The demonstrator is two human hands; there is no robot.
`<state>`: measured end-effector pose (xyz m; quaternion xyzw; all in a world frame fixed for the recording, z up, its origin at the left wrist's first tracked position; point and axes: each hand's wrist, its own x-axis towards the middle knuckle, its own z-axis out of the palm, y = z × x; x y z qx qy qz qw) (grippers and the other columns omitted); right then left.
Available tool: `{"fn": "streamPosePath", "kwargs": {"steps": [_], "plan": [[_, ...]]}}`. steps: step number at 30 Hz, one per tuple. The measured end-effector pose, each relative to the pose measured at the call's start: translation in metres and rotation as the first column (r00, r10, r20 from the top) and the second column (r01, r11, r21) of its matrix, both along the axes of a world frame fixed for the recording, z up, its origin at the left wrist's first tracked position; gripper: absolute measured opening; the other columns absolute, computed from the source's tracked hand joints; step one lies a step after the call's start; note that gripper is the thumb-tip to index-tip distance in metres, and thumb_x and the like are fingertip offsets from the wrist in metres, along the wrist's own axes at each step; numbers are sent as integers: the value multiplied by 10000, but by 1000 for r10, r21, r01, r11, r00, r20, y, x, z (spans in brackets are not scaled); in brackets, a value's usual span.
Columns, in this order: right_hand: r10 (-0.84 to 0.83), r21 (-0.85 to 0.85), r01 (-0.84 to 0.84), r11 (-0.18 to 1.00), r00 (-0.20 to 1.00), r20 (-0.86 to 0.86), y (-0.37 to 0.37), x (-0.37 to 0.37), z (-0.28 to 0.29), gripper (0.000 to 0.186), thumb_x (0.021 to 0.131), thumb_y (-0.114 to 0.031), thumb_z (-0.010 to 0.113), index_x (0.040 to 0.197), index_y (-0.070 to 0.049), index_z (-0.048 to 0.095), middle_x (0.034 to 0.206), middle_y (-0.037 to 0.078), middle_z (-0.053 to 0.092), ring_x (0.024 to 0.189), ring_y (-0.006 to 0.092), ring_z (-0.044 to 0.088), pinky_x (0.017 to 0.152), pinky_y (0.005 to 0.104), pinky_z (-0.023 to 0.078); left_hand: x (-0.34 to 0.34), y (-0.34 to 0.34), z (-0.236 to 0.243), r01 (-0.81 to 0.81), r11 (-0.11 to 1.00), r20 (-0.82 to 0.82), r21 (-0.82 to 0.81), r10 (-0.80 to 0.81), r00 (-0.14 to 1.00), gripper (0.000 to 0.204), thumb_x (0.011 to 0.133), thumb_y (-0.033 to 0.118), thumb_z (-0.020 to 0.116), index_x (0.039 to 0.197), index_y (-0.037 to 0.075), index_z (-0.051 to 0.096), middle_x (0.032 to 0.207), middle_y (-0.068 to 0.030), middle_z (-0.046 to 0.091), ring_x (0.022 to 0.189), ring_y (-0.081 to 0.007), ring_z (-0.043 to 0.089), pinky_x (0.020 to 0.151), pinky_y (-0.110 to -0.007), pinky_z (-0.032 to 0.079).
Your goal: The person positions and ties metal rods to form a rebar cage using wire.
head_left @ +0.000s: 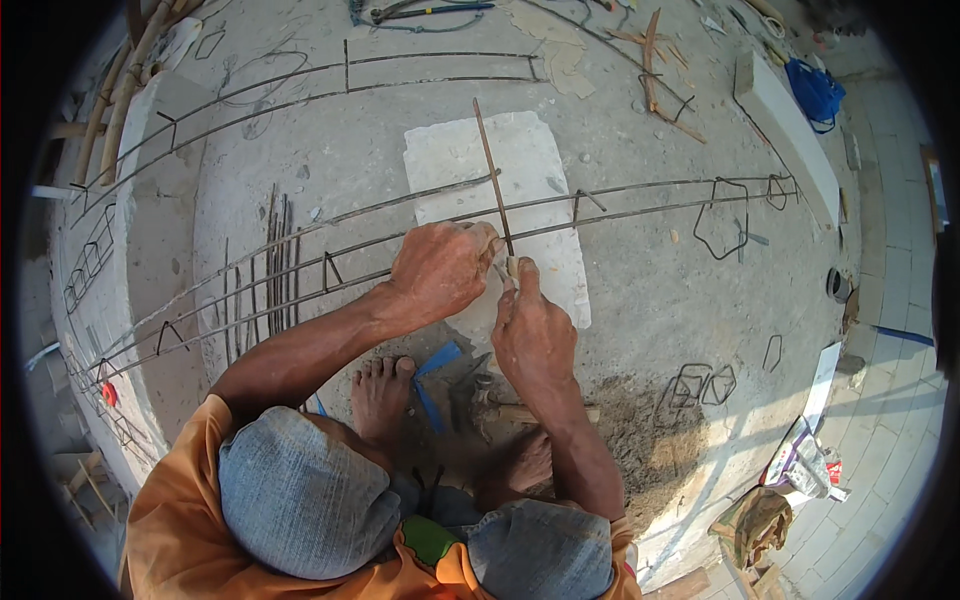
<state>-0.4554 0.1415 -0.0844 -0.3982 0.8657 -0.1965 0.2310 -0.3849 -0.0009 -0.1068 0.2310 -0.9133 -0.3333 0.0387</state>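
Note:
My right hand (537, 325) is closed around the pale handle of a long, thin, rusty-brown tool (487, 150), seen edge-on. It points away from me across the steel bars. My left hand (440, 268) is closed just left of the handle, over the nearer long steel bar (640, 208); its fingertips are partly hidden. Another long steel bar (430, 192) ends against the brown tool. Bent stirrups, such as the larger one (722, 220) on the right, hang on the bars. Beneath the work lies a white board (470, 145) on the concrete.
Loose rods (275, 270) lie left of my bare feet. A low concrete block (155, 240) on the left and a white block (790, 130) on the right flank the bars. Stirrups (700, 385) lie by a sand pile (640, 430). Another bar frame (400, 82) lies farther away.

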Motion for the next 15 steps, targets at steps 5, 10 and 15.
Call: {"fn": "streamPosePath", "kwargs": {"steps": [5,10,15], "plan": [[5,14,-6,1000,999,50,6,6,-1,376,879,-103,548,1213,38,450,670,233,626,619,411,649,508,480,513,5,-5,3,-39,999,73,5,38,997,161,893,159,579,873,28,669,679,-193,627,609,-374,618,554,-449,480],[38,25,-38,999,999,9,-18,-7,7,352,875,-98,546,1182,48,454,662,231,626,614,408,648,515,481,518,3,2,8,-28,999,33,27,27,999,161,889,167,585,856,32,668,668,-192,623,605,-377,614,545,-449,474],[7,37,-8,999,999,36,5,7,7,329,876,-100,541,1160,46,462,669,230,630,619,408,650,527,476,524,6,1,-4,-2,1000,-23,-29,1,1000,152,890,158,583,864,34,667,654,-191,616,602,-379,610,540,-447,463]]}}
